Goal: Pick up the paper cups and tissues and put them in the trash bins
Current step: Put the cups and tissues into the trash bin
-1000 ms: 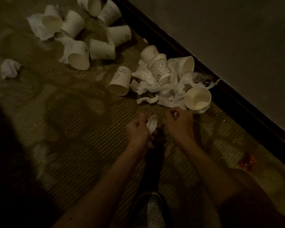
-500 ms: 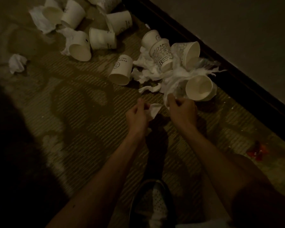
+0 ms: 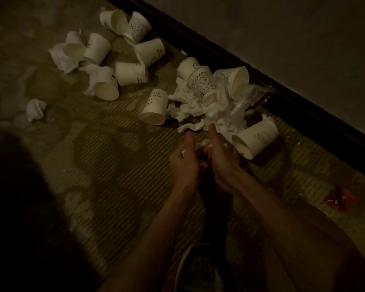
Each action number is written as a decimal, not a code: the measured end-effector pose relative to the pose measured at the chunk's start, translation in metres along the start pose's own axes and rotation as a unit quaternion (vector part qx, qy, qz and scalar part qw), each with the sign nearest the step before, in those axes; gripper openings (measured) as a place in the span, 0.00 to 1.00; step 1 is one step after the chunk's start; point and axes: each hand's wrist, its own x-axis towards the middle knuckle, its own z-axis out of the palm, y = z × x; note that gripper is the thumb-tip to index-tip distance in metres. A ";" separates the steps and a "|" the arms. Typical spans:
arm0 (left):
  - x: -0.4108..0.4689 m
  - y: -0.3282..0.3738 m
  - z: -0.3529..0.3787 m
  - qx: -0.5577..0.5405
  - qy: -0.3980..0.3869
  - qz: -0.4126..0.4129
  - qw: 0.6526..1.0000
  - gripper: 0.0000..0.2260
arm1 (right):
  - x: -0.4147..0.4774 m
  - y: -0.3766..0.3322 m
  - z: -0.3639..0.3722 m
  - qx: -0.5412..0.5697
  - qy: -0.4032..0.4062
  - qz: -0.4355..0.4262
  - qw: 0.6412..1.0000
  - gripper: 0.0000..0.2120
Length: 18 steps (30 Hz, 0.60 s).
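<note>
Your left hand (image 3: 184,163) and right hand (image 3: 221,165) are bare, forearms unsleeved. Your shoe (image 3: 200,270) is dark with a pale rim, its upper speckled.

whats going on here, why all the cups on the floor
A person crouches over litter on a carpet, both hands together, the left hand and right hand gathering a crumpled tissue between them. A pile of tissues and many tipped paper cups lie along the wall. No trash bin is in view.
</note>
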 end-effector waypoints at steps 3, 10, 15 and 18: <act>0.004 -0.004 -0.005 -0.003 0.095 0.009 0.995 0.20 | 0.000 0.004 0.001 0.022 0.007 0.018 1.000 0.36; 0.006 -0.003 -0.016 0.045 0.133 0.069 0.988 0.21 | 0.005 0.009 0.008 0.104 -0.025 0.055 0.993 0.28; 0.010 -0.004 -0.024 0.112 0.107 0.090 0.984 0.10 | 0.000 0.010 0.015 0.166 -0.115 0.084 0.976 0.33; 0.017 -0.008 -0.037 0.109 0.060 0.096 0.988 0.15 | 0.000 0.004 0.015 0.094 -0.106 0.067 0.988 0.37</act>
